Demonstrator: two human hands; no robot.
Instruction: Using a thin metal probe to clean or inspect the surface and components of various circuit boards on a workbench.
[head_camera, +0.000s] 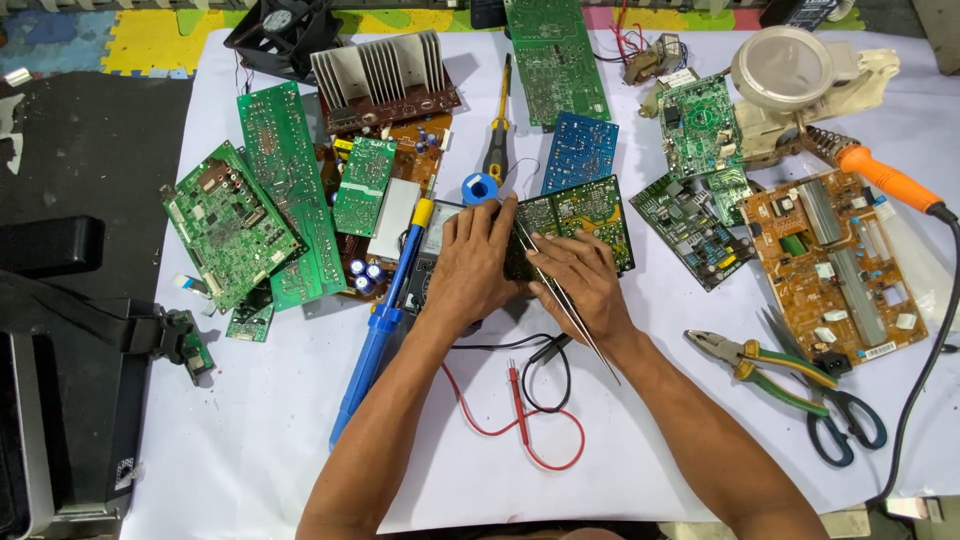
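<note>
Currently your right hand (585, 285) pinches the tweezers (560, 295) over the dark green board (590, 215) at the sheet's centre; your left hand (470, 265) lies flat, pinning it. Keep that pressure steady, tips low, 1 component at a time.

Dark green circuit board (585, 215), blue desoldering pump (368, 355), orange soldering iron handle (885, 178), red test lead (520, 425)

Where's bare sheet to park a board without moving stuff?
Two patches of white sheet: bottom left, between blue pump and the sheet's left edge; bottom right, between right forearm and pliers. Top half is crowded with boards; red leads lie between the arms.
</note>
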